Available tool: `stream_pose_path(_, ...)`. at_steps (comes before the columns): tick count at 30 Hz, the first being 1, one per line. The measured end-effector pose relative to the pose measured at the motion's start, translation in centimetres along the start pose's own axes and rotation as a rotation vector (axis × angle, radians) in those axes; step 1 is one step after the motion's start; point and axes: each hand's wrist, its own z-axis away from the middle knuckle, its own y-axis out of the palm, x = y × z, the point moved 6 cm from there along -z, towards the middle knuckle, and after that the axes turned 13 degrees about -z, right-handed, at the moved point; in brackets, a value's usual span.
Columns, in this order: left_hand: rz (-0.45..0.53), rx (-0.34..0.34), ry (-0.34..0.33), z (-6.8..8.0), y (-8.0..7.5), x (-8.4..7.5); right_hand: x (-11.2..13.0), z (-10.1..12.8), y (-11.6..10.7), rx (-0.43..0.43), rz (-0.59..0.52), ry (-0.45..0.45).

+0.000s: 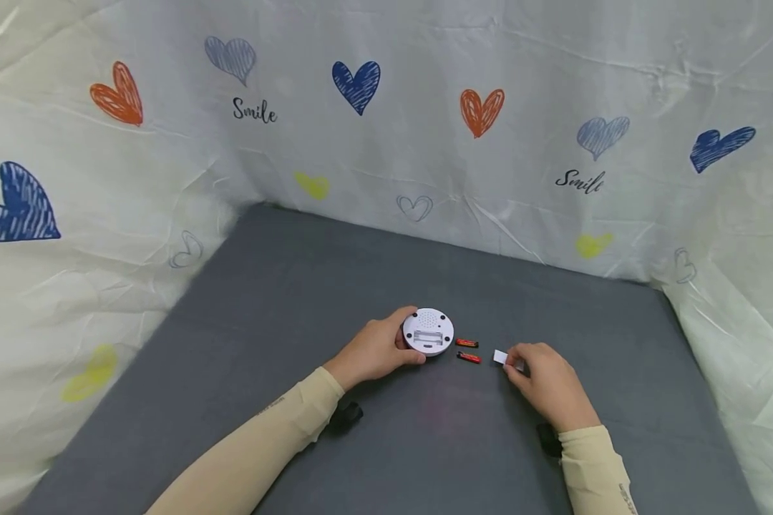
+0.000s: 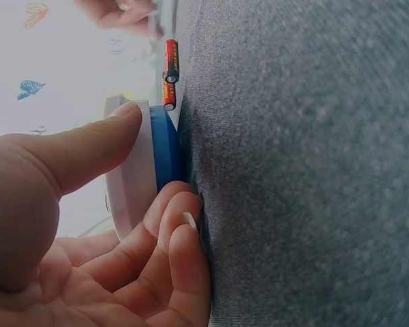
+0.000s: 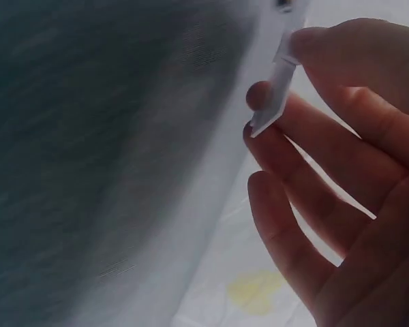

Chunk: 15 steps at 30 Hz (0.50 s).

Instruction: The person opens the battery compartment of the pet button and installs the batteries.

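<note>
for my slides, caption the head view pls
Left hand holds a round white device; right hand pinches its white cover beside two batteries.

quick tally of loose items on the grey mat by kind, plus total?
Round white device with blue underside, gripped by the left hand: 1
Red-and-black cylindrical batteries: 2
Small white flat plastic cover, pinched by the right hand: 1
Total: 4

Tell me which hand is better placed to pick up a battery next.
Probably the right hand: it lies just beside the two batteries, though it first has to drop the small white cover it pinches. The left hand is gripping the round device.
</note>
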Motion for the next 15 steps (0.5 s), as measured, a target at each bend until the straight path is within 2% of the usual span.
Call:
stream_pose_path(2, 0.000, -0.002, 0.000, 0.0, 0.0, 0.1, -0.7, 0.5, 0.1, 0.007, 0.012, 0.007)
stream_pose_path(8, 0.011, 0.005, 0.001, 0.1, 0.2, 0.3, -1.0, 0.5, 0.6, 0.002, 0.026, -0.048)
stream_pose_path(15, 0.001, 0.001, 0.008, -0.2, 0.2, 0.0, 0.8, -2.5, 1.0, 0.024, 0.039, -0.042)
